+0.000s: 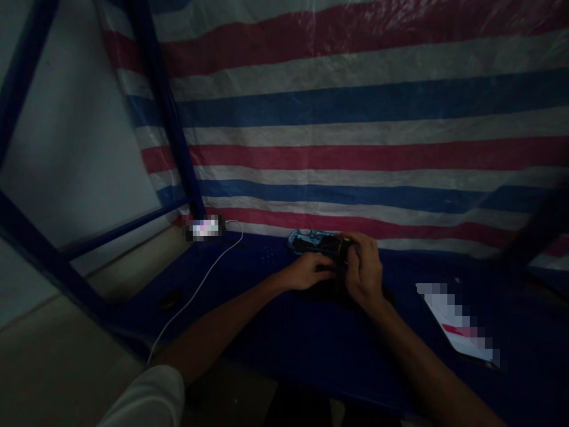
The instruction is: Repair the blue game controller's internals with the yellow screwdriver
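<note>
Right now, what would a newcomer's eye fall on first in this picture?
Probably the red, white and blue striped sheet, filling most of the background behind the blue table. Next, the bright, pixelated item at the table's far left, with a white cable beside it. Near the table's middle, the right hand grips a dark object too dim to identify, the left hand close beside it.

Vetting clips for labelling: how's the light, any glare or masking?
Head view: dim throughout, table in deep shadow; faint glare on the striped sheet, upper right; dark item held at centre unclear; pixel blocks mask much of the white card.
</note>
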The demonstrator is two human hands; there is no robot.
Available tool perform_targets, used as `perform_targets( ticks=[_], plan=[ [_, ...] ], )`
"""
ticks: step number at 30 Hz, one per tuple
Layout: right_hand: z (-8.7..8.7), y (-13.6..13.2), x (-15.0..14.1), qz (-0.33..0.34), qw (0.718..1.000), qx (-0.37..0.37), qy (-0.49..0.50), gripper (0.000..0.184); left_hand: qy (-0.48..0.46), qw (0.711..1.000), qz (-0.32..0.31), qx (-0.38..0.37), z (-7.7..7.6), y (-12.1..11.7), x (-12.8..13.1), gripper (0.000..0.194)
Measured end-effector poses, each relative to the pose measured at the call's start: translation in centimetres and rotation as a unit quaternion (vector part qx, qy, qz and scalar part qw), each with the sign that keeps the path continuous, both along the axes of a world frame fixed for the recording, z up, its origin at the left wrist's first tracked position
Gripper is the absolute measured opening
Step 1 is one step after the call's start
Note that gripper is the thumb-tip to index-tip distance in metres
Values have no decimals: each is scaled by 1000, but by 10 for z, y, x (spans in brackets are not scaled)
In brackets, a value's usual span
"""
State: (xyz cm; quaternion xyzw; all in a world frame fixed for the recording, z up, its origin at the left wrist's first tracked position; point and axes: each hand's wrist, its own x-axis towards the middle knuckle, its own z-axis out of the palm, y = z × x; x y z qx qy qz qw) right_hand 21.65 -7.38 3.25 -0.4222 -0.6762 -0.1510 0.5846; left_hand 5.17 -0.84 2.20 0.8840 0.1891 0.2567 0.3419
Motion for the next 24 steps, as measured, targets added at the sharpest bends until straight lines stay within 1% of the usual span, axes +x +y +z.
perform_targets(
  ticks=[3,7,9,13,15,18,20,24],
  plan=[
    [2,-2,-3,11,1000,-4,11,28,-30,999,14,-29,-8,-1,1,14],
    [2,-3,-5,13,1000,1,22,26,-70,995,12,-68,-16,-1,5,12],
    [2,-2,-5,8,1000,3,16,28,-88,993,30,-72,-20,-1,8,13],
    [1,1,-5,0,1000,3,-9,31,-102,990,76,-66,-26,0,15,24],
    [0,2,-5,-14,1000,4,-13,30,-104,990,73,-59,-25,1,16,23],
    [0,2,-6,-35,999,13,-15,28,-114,992,39,-29,-19,0,14,28],
    [1,2,-5,-34,999,24,-19,31,-101,994,16,-29,-15,0,10,30],
    [3,-1,-4,-12,1000,9,-12,33,-56,996,28,-58,-16,1,6,16]
  ],
)
